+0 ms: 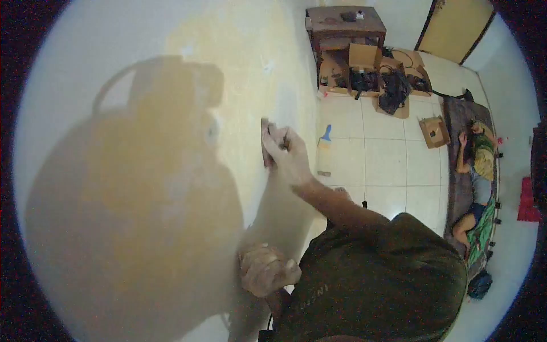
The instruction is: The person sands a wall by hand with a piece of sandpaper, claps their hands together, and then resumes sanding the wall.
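Observation:
My right hand (289, 149) reaches to the yellow-and-white patchy wall (242, 85), fingers pinched around a thin, flat brownish piece of sandpaper (264, 139). The sandpaper stands edge-on in this view, its face against the wall. Lower down, my left hand (269, 271) is closed in a fist close beside the wall, dusty pale over the knuckles; its palm is hidden, so I cannot tell what it holds. Whitish patches show on the wall around the sandpaper, and my large shadow covers much of the wall on the left.
A blue-handled tool (326, 133) lies on the tiled floor (385, 162) near the wall. Open cardboard boxes (364, 56) with dark items stand by a wooden table (347, 20). A small box (435, 132) sits beside a mattress (456, 171), where a person (482, 185) lies.

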Demonstrator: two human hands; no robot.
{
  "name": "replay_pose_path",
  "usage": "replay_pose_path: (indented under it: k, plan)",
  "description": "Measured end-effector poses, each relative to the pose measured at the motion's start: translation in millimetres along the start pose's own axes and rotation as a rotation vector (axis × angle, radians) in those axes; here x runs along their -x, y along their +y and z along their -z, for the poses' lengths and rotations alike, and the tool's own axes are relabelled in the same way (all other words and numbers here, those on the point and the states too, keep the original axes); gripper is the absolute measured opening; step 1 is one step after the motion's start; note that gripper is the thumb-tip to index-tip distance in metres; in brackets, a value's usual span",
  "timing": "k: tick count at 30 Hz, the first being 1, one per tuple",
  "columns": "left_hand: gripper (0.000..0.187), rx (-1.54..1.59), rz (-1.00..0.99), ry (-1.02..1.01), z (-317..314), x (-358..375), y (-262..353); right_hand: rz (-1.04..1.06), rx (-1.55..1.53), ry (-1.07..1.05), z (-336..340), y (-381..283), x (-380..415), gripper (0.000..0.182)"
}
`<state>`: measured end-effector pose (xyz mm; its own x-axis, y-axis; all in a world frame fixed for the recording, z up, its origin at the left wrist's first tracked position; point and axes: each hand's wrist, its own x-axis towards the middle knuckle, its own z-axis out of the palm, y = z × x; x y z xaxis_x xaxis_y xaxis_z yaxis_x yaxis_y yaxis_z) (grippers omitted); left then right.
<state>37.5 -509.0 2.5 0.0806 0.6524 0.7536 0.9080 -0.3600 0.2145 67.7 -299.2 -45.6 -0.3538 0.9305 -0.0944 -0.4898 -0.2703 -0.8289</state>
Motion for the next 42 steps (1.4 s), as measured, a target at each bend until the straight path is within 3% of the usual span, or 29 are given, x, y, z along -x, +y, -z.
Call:
replay_pose_path:
  k: [4, 5, 8, 9, 12, 13, 16, 17, 21, 25, 28, 32, 34, 36, 39, 42]
  plan:
    - [0.019, 0.014, 0.011, -0.008, 2.4, 7.5, 6.2, -0.065, -0.096, 0.085, -0.8, 1.4, -46.1, 0.036]
    - [0.019, 0.018, 0.014, -0.008, 1.7, 7.5, 6.0, 0.086, -0.283, 0.062, -0.8, 24.5, -78.7, 0.037]
    - [0.019, 0.025, 0.012, -0.019, 4.9, 7.6, 4.7, 0.078, -0.151, 0.144, 5.0, 44.0, -60.7, 0.041]
    - [0.019, 0.033, 0.021, -0.034, 4.6, 6.5, 4.7, -0.034, 0.164, 0.194, 15.3, 43.4, -43.3, 0.043]
    - [0.02, 0.03, 0.011, -0.026, 3.6, 3.2, 2.9, 0.147, 0.298, 0.243, 31.6, 94.9, -36.3, 0.042]
    - [0.021, 0.031, 0.015, -0.026, 2.9, 4.5, 2.8, -0.021, 0.228, 0.197, 24.1, 50.4, -39.9, 0.04]
    - [0.023, 0.037, 0.022, -0.025, 3.8, 5.2, 7.2, -0.043, -0.051, 0.295, 36.1, 81.2, -133.0, 0.041]
    - [0.024, 0.04, 0.025, -0.027, 2.8, 4.7, 5.8, 0.019, 0.011, 0.382, 24.8, 62.6, -125.3, 0.042]
    - [0.027, 0.048, 0.044, -0.046, 4.0, 0.5, 1.9, 0.0, 0.023, 0.185, 19.6, 46.2, -52.8, 0.037]
    - [0.031, 0.062, 0.079, -0.066, 0.3, -1.1, 3.2, -0.03, -0.052, 0.271, 20.5, 36.5, -122.8, 0.039]
    - [0.034, 0.076, 0.103, -0.083, 1.1, -4.8, -0.3, -0.095, -0.216, 0.219, 14.8, 46.3, -101.0, 0.038]
    - [0.039, 0.098, 0.133, -0.109, 0.7, -8.4, 0.8, -0.082, -0.037, 0.179, 16.1, 47.4, -68.7, 0.041]
    - [0.041, 0.113, 0.162, -0.12, -0.4, -8.2, 4.0, -0.017, -0.009, 0.282, 24.9, 51.7, -134.0, 0.045]
    - [0.044, 0.121, 0.192, -0.136, -0.9, -8.2, 8.6, 0.039, -0.103, 0.241, 30.1, 52.9, -158.6, 0.046]
    - [0.047, 0.15, 0.28, -0.164, -0.6, -11.4, 14.2, -0.114, 0.004, 0.205, 24.2, 39.7, -84.5, 0.044]
    - [0.051, 0.191, 0.425, -0.21, -1.2, -18.4, 7.8, -0.077, -0.175, 0.204, 20.7, 54.6, -128.0, 0.046]
